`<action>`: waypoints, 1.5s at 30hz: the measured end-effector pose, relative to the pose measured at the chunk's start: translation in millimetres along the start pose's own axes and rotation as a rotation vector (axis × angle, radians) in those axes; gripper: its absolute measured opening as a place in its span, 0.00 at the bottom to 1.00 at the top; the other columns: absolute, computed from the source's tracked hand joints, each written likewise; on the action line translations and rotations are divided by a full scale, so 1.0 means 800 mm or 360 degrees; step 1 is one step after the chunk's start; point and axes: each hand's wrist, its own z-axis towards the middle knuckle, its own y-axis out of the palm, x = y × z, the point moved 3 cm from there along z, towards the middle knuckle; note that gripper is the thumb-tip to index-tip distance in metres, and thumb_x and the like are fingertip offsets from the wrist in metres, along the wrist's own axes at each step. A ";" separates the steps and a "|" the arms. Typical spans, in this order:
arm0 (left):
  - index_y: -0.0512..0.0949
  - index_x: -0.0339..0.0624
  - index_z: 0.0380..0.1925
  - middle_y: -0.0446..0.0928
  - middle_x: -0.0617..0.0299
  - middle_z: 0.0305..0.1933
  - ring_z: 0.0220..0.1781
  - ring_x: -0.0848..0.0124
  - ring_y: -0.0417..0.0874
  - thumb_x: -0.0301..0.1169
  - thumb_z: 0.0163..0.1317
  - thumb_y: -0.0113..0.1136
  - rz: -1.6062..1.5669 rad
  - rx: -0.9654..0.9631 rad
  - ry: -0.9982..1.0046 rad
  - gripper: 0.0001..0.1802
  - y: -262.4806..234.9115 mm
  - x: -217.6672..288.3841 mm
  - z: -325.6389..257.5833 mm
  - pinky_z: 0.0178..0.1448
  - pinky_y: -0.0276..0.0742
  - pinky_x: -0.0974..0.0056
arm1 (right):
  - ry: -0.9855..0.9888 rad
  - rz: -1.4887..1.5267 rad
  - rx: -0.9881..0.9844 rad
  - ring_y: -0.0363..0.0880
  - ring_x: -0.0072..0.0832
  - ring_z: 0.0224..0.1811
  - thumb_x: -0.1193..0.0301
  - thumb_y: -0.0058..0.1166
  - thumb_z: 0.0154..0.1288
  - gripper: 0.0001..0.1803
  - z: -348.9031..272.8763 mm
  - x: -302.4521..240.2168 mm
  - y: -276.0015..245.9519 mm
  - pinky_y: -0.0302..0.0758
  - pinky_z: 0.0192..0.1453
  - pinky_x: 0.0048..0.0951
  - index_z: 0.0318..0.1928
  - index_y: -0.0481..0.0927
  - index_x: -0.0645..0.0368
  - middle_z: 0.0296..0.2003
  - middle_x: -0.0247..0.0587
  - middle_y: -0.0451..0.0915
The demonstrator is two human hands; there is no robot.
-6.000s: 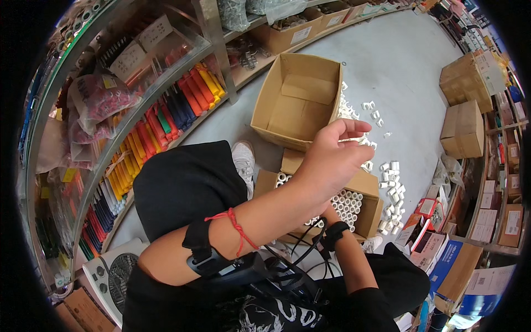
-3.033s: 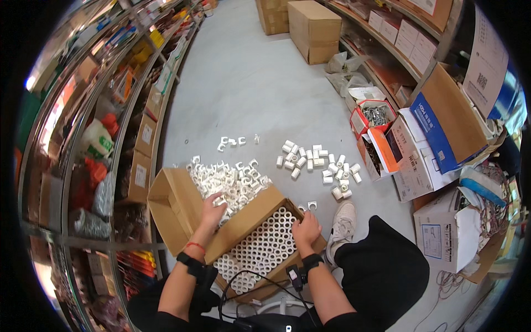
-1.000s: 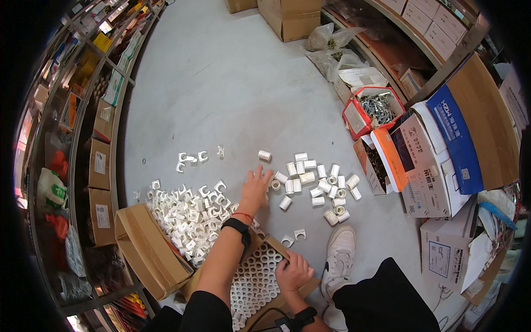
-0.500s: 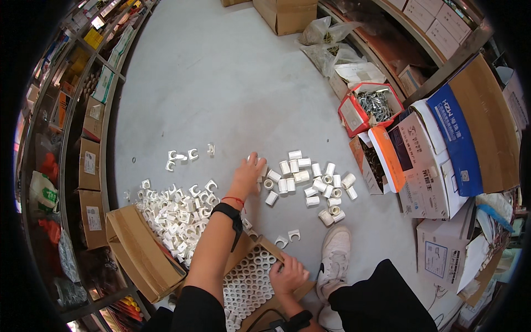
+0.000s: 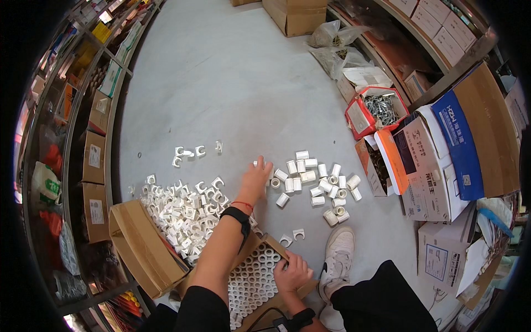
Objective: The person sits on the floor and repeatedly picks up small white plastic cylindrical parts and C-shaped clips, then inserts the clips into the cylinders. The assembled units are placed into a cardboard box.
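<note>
Left hand [image 5: 255, 181] has moved from clip pile [image 5: 185, 216] to loose couplings [image 5: 297, 183], putting them within reach, finger-hold unclear; right hand [image 5: 291, 272] grips carton [image 5: 274, 244] rim.

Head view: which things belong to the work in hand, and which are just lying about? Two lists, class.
Apparently in the work:
loose white cylinders, beside the left hand;
open carton, gripped by the right hand.

Apparently lying about:
white clips;
red box of hardware;
orange-flapped box.

To the left of the red box [image 5: 355, 119] spreads the grey floor [image 5: 221, 94]; farther left, a metal shelf [image 5: 94, 301] stands. To the right of the box, a second shelf [image 5: 467, 60] carries white cartons [image 5: 456, 26].
</note>
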 end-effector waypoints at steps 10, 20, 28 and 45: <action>0.57 0.44 0.44 0.57 0.51 0.51 0.46 0.51 0.69 0.30 0.17 0.72 0.0065 -0.0050 -0.0033 0.47 -0.005 0.007 0.002 0.40 0.77 0.58 | -0.0020 0.0025 0.0035 0.71 0.24 0.28 0.71 0.47 0.42 0.11 0.002 0.000 -0.001 0.57 0.30 0.29 0.31 0.75 0.46 0.26 0.22 0.73; 0.57 0.42 0.42 0.58 0.49 0.49 0.44 0.48 0.69 0.30 0.18 0.71 -0.0177 -0.0058 0.0034 0.45 -0.014 0.004 -0.012 0.43 0.74 0.54 | -0.0009 0.0035 0.0059 0.70 0.25 0.28 0.71 0.48 0.42 0.11 0.000 0.000 0.000 0.57 0.30 0.29 0.31 0.75 0.46 0.25 0.23 0.73; 0.55 0.35 0.40 0.59 0.47 0.43 0.42 0.52 0.69 0.33 0.23 0.68 -0.0768 0.0109 0.0111 0.42 -0.052 -0.015 -0.052 0.44 0.71 0.59 | -0.0001 0.0038 0.0040 0.69 0.28 0.26 0.70 0.48 0.41 0.11 -0.001 -0.002 -0.004 0.57 0.29 0.31 0.31 0.75 0.47 0.23 0.27 0.72; 0.42 0.47 0.61 0.51 0.58 0.61 0.61 0.64 0.58 0.42 0.27 0.71 -0.3671 -0.0338 0.0396 0.62 -0.296 0.030 -0.563 0.60 0.60 0.61 | -0.0107 0.0274 -0.0501 0.66 0.39 0.48 0.61 0.56 0.39 0.29 -0.026 0.000 -0.009 0.56 0.52 0.48 0.46 0.67 0.54 0.42 0.43 0.71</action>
